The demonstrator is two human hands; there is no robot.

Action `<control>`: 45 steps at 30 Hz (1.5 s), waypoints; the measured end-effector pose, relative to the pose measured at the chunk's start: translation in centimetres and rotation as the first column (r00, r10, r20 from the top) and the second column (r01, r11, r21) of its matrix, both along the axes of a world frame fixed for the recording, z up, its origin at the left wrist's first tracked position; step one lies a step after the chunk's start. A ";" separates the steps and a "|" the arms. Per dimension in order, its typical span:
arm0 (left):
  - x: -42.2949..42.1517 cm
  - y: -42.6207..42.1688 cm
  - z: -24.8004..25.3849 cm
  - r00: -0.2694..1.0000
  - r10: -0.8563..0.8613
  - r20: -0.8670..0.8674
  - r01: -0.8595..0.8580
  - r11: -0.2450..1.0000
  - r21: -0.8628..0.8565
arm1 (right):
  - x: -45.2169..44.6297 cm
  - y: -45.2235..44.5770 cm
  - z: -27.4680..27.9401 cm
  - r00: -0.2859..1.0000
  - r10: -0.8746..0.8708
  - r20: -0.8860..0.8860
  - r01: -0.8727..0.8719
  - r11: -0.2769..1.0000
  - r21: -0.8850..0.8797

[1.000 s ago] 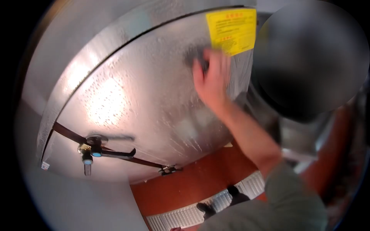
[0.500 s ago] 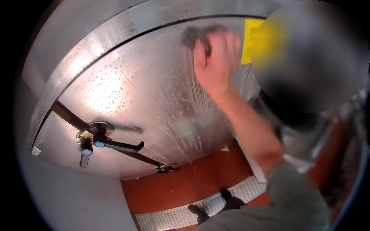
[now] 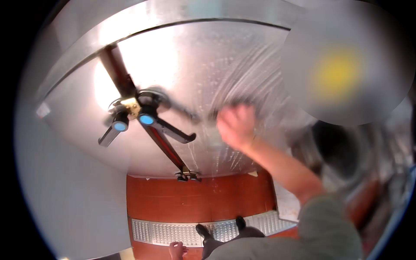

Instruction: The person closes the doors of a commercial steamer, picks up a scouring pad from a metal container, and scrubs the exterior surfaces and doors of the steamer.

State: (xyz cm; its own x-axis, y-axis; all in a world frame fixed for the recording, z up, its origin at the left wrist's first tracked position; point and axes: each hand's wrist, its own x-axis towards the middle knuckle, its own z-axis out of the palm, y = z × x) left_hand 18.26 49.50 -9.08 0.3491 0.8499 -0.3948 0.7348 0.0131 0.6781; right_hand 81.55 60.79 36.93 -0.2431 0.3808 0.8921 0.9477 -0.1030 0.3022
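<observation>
Right grip (image 3: 236, 126) holds a dark, blurred pad (image 3: 248, 103) against the streaked, silvery metal panel (image 3: 206, 65) above red-brown flooring (image 3: 173, 197); I cannot tell whether the lowered left hand (image 3: 177, 250) holds anything. The pad sits lower on the panel than half a second earlier.

Panel (image 3: 195, 73) silver-grey, white-streaked; pad (image 3: 236, 102) dark; handles (image 3: 175, 131) black, 2 discs (image 3: 147, 119) blue; floor (image 3: 173, 197) red-brown; sleeve (image 3: 329, 219) grey-green.
</observation>
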 end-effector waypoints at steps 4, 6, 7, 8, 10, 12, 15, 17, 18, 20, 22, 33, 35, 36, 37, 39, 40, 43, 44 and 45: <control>5.1 -0.5 11.7 0.764 0.644 -0.044 -0.560 0.628 -0.540 | -1.2 -0.5 0.6 0.998 0.063 -0.020 -0.066 0.984 -0.166; 3.7 -0.9 10.4 0.768 0.632 -0.104 -0.554 0.574 -0.603 | -1.3 2.5 10.4 0.995 0.099 -0.013 -0.097 0.988 0.117; 4.1 -1.4 11.4 0.729 0.676 -0.105 -0.608 0.570 -0.553 | -1.5 4.2 12.9 0.993 0.115 -0.007 -0.107 0.942 0.319; 3.9 -1.6 11.2 0.720 0.687 -0.096 -0.609 0.560 -0.562 | -2.0 5.0 11.8 0.982 0.187 -0.034 -0.178 0.968 0.175; 3.6 -1.5 10.1 0.707 0.704 -0.064 -0.599 0.549 -0.583 | -3.6 6.1 6.9 0.977 0.196 0.080 -0.191 0.979 -0.071; 3.3 -1.5 9.3 0.651 0.759 -0.010 -0.616 0.521 -0.591 | -5.0 5.2 1.3 0.958 0.214 0.193 -0.125 0.912 -0.390; 2.4 -2.8 9.6 0.617 0.787 -0.028 -0.642 0.482 -0.596 | -4.3 4.0 3.8 0.960 0.198 0.199 -0.117 0.926 -0.359; 1.0 -3.9 9.3 0.578 0.814 -0.057 -0.657 0.424 -0.623 | -4.6 5.4 9.2 0.969 0.169 0.182 -0.156 0.984 -0.088; 0.9 -4.5 9.2 0.590 0.806 -0.053 -0.651 0.435 -0.623 | -5.3 6.3 10.6 0.975 0.159 0.158 -0.154 0.987 -0.040; 1.0 -4.5 9.3 0.616 0.787 -0.037 -0.641 0.473 -0.604 | -7.0 8.2 12.0 0.986 0.132 0.101 -0.140 0.987 0.078; 2.0 -3.1 9.4 0.644 0.765 -0.002 -0.623 0.524 -0.581 | -6.1 7.4 6.7 0.965 0.177 0.194 -0.146 0.976 -0.164; 29.9 16.0 38.3 0.758 -0.134 0.638 -0.274 0.823 0.498 | -7.3 7.5 9.1 0.984 0.127 0.124 -0.112 0.986 -0.126; 32.7 17.7 42.1 0.785 -0.276 0.555 -0.267 0.658 0.704 | -5.4 5.8 3.5 0.943 0.205 0.262 -0.086 0.911 -0.403; 33.4 18.2 43.7 0.787 -0.286 0.547 -0.249 0.663 0.705 | -4.1 4.8 1.9 0.927 0.262 0.268 -0.088 0.848 -0.522; 34.0 18.8 44.9 0.788 -0.289 0.544 -0.241 0.667 0.705 | -3.5 4.2 2.8 0.943 0.202 0.263 -0.062 0.886 -0.459; 34.5 20.4 46.5 0.801 -0.464 0.379 -0.182 0.415 0.892 | -3.4 2.6 5.6 0.970 0.076 0.231 0.006 0.943 -0.334; 34.7 20.9 46.7 0.800 -0.532 0.277 -0.149 0.270 0.951 | -3.8 2.8 8.2 0.984 0.071 0.164 -0.034 0.976 -0.217; 35.8 22.1 47.2 0.774 -0.630 0.055 -0.018 0.064 0.998 | -5.0 5.7 12.7 0.994 0.091 0.061 -0.090 0.996 -0.017; 36.0 22.5 47.6 0.754 -0.656 -0.017 0.015 -0.009 1.000 | -5.7 6.8 11.2 0.991 0.097 0.087 -0.092 0.993 -0.068; 36.3 22.8 47.6 0.765 -0.638 -0.083 0.063 -0.055 0.997 | -5.9 7.5 9.8 0.988 0.102 0.117 -0.089 0.990 -0.111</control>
State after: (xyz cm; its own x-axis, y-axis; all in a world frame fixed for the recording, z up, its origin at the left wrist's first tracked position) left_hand 54.57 72.31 38.51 0.5733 0.0334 0.8187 0.1288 -0.9904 -0.0498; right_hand 75.68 68.32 46.73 -0.3878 0.4404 0.8097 0.9068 0.0250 0.4208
